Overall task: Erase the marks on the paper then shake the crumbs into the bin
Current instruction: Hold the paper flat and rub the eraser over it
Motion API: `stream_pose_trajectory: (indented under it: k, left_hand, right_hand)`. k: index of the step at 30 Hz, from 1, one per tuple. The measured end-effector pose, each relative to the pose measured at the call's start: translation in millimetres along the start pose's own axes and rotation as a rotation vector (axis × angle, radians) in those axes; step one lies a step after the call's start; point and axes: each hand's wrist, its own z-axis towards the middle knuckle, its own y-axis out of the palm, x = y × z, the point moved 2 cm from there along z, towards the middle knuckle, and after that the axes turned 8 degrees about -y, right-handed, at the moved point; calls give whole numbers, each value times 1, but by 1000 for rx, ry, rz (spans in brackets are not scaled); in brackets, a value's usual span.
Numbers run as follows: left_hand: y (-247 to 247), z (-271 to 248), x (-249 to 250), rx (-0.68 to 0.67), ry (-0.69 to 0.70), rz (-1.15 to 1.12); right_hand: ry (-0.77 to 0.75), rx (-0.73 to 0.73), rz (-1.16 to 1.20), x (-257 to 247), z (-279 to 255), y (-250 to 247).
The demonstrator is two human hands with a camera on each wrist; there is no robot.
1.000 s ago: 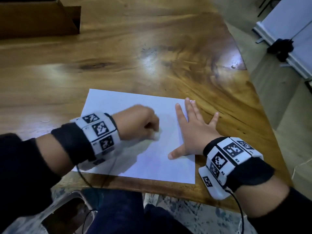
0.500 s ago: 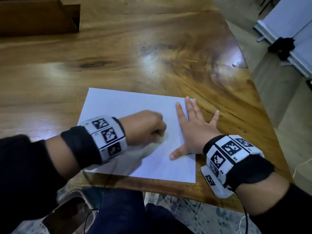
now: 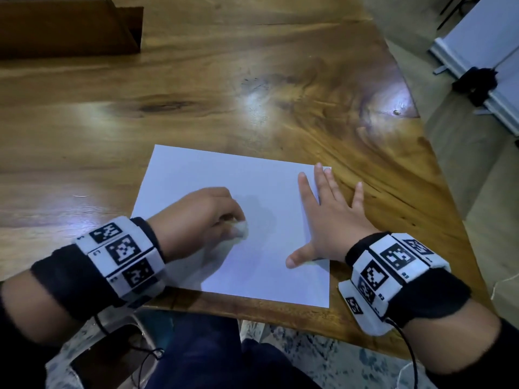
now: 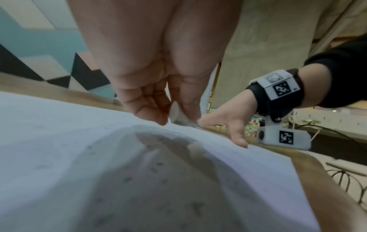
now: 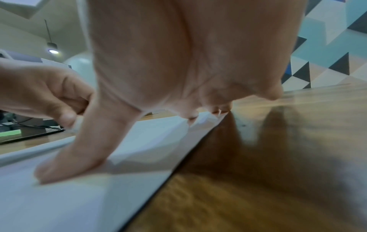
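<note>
A white sheet of paper [image 3: 261, 192] lies near the front edge of the wooden table [image 3: 196, 80]. My left hand [image 3: 202, 217] is curled in a fist around a white eraser [image 3: 240, 230], whose tip presses on the paper's middle. The left wrist view shows the eraser [image 4: 176, 114] pinched between the fingers, with small dark crumbs [image 4: 157, 166] scattered on the paper [image 4: 59, 141] beneath. My right hand [image 3: 328, 217] lies flat with fingers spread, pressing on the sheet's right edge. In the right wrist view its thumb [image 5: 79, 157] rests on the paper [image 5: 59, 196].
A dark wooden box [image 3: 67, 29] stands at the table's far left corner. The table's right edge [image 3: 438, 169] runs diagonally, with floor beyond it. A metal-rimmed container [image 3: 112, 352] sits below the table's front edge by my left knee.
My left hand with the eraser has moved back and forth over the paper, rightward then back to the left. The right hand has stayed flat on the sheet.
</note>
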Motion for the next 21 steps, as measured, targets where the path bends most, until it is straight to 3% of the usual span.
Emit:
stream_pose_trajectory:
  k: [2,6,10,15,21]
  left_hand:
    - [3,0,-2,54,17,34]
    - [16,2,-4,-45,-28,-69]
    - [8,13,1,32,-87,-95]
    - [0,32,8,85,-32,-3]
    - [-2,41,28,170,17,70]
  right_hand:
    - [-11,10,5,-1,0,2]
    - [-66,34,45,-1,-2,6]
    - [-143,81,116,1,-2,2]
    - [-246,95,159,-1,3,1]
    - [-224,106,70,-5,5,7]
